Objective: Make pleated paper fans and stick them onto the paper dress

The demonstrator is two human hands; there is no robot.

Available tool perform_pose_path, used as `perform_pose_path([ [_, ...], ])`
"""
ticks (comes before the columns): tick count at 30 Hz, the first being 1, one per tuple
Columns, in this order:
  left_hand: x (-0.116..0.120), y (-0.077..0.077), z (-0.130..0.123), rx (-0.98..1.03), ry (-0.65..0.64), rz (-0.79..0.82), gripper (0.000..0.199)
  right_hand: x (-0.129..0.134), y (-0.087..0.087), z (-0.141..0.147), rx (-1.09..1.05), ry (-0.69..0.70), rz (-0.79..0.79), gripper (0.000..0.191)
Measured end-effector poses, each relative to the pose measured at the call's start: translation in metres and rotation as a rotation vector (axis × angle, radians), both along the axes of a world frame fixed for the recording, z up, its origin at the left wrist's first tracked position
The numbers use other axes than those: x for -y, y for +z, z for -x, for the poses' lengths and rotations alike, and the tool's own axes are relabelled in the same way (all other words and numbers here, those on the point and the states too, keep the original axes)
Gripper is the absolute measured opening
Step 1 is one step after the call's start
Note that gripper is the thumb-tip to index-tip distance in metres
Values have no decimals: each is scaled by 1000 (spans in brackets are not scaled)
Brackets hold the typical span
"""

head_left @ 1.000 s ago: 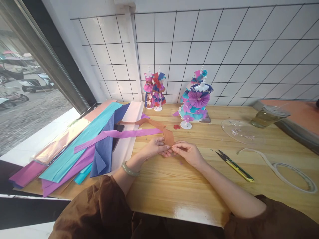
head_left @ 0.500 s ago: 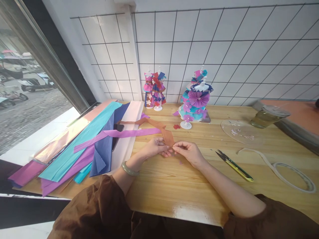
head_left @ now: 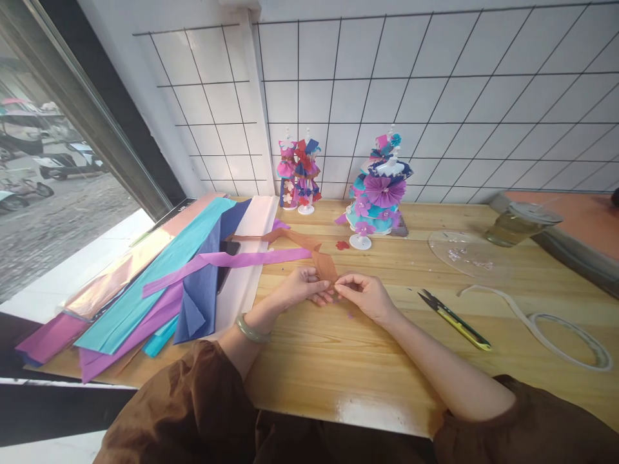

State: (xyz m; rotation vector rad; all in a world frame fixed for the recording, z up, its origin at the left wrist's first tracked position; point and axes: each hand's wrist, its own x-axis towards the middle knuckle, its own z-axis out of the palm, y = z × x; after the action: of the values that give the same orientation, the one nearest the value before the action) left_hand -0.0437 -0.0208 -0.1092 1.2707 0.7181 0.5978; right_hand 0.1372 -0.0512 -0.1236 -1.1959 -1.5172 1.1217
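Above the wooden table, my left hand (head_left: pixel 312 285) grips the end of a brown crepe paper strip (head_left: pixel 325 265) between thumb and fingers. My right hand (head_left: pixel 365 293) pinches the same end of the strip with thumb and index finger, its fingertips meeting those of my left. The strip trails up and left across the table. Behind my left hand lies a purple paper strip (head_left: pixel 261 256), reaching left over the paper pile. What is between the fingertips is partly hidden.
Folded crepe papers (head_left: pixel 159 270) and a dark phone (head_left: pixel 226 264) lie left. Small decorated dress stands (head_left: pixel 382 193) are at the back, near a red paper flower (head_left: pixel 342 245). Rightward are thread snips (head_left: pixel 454 319), a white tape roll (head_left: pixel 570 341), a clear plate (head_left: pixel 435 248) and a lidded cup (head_left: pixel 520 225).
The hands keep their hold on the brown strip. Its upright part tilts slightly, and the view has shifted a little.
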Motion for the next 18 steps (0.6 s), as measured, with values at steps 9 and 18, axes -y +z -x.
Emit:
perform_pose_path([
  [9, -2, -3, 0, -10, 24, -5, 42, 2, 3, 1, -10, 12, 17, 24],
  [18, -1, -4, 0, 15, 27, 5, 35, 2, 5, 2, 43, -25, 25, 21],
])
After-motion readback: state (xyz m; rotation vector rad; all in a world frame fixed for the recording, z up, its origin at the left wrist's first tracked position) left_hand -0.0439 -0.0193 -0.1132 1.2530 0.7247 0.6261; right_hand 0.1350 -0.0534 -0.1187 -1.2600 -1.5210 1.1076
